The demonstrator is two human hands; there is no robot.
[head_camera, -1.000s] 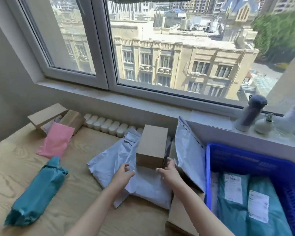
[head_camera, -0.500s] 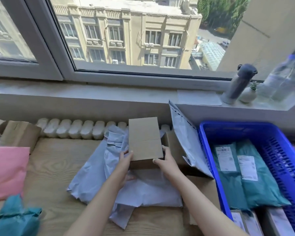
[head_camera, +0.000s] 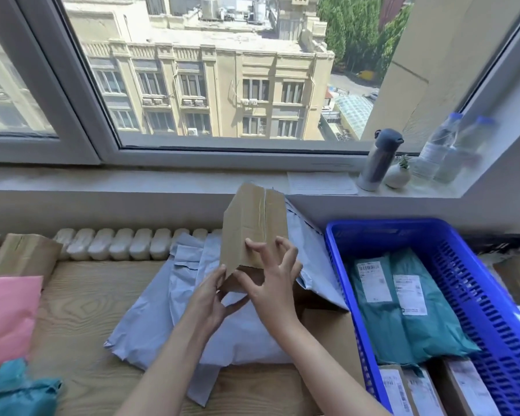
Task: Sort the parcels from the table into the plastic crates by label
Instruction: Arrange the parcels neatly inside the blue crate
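My left hand and right hand pinch the lower end of a cardboard box, tilted above the table near the blue crate. No label shows; this fingertip hold could slip if I turn it.

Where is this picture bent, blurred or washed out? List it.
Head view: wide lens bows the window frame; water bottles at right edge smeared; cardboard box fairly sharp; labels in the blue crate too soft to read.
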